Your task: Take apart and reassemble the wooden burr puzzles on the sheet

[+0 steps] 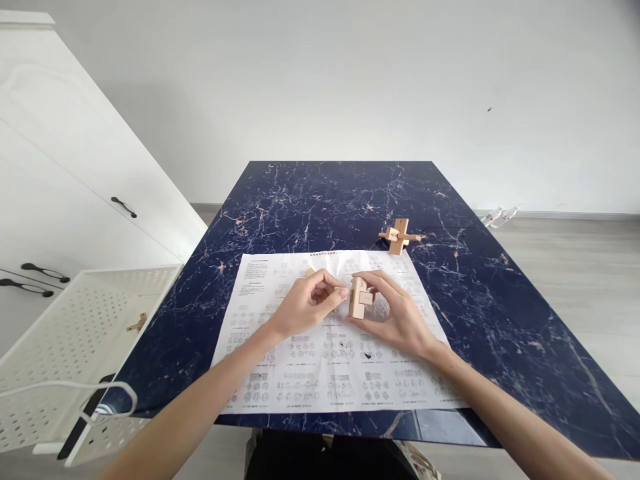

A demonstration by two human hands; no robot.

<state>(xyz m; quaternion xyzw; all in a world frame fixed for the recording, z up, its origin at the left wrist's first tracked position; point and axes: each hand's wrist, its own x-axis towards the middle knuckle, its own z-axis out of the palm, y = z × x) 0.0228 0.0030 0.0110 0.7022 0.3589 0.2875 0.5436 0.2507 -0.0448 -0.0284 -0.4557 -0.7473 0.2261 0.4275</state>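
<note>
Thumb and fingertips of the right hand (401, 317) are closed on a wooden block (356, 307), which is gripped by its near and far ends just above a printed sheet (350, 397); by this hold, it may be judged, the broad middle of the block is exposed and presented to the left fingers. The left hand (304, 307) is curled, thumb drawn in to the index finger, with its tips close against the block's left side — whether anything is pinched there, or whether the block is touched, cannot be told. Just beyond the curled left knuckles the edge of a pale piece (309, 272) is seen, though it cannot be said whether it is held or merely lying there. The sheet is spread beneath both hands, probably so that its rows of small diagrams can be read; beyond the right fingertips, by the sheet's far right corner, an interlocked wooden cross (399, 241) is stood, perhaps to be out of the fingers' way. The block is straight-edged, pale and smooth-looking, marked with a small dark character, and a squarish stub (367, 298) is projected toward the right palm. The cross is built of crossed bars, flat and slender. The paper is thin and faintly creased, while the tabletop (320, 193) is dark blue and white-veined — like polished marble.
</note>
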